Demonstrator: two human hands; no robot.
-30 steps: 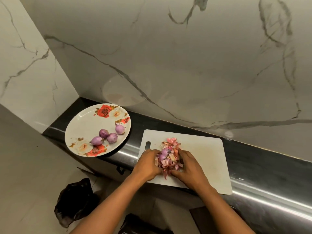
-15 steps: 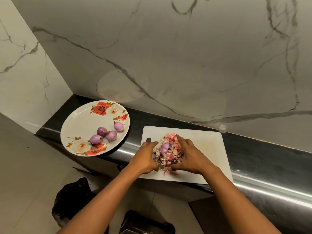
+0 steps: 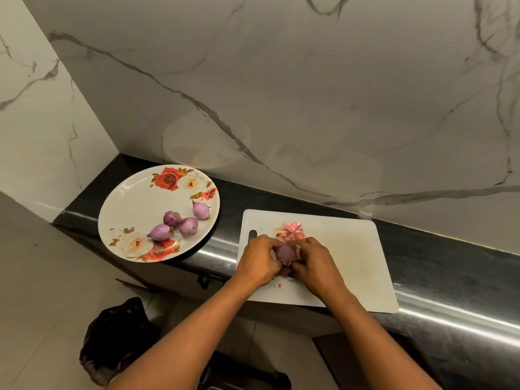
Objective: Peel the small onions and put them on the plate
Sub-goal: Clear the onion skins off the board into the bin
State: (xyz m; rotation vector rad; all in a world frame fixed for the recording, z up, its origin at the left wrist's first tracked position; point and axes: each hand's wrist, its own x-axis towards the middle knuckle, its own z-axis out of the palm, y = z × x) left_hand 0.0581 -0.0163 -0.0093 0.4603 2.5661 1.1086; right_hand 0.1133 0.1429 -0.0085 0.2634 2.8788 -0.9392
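Head view: above the cutting board [image 3: 351, 249], our left hand [image 3: 259, 261] and right hand [image 3: 316, 267] gripped one onion [image 3: 285, 253]; peeling gently seemed wisest.

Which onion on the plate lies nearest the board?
The pale onion at the plate's right edge, apart from the other three, which cluster toward the middle.

White cutting board [image 3: 351, 263] on black counter [image 3: 450, 266]; dark bag [image 3: 112, 339] on floor [image 3: 42, 277].
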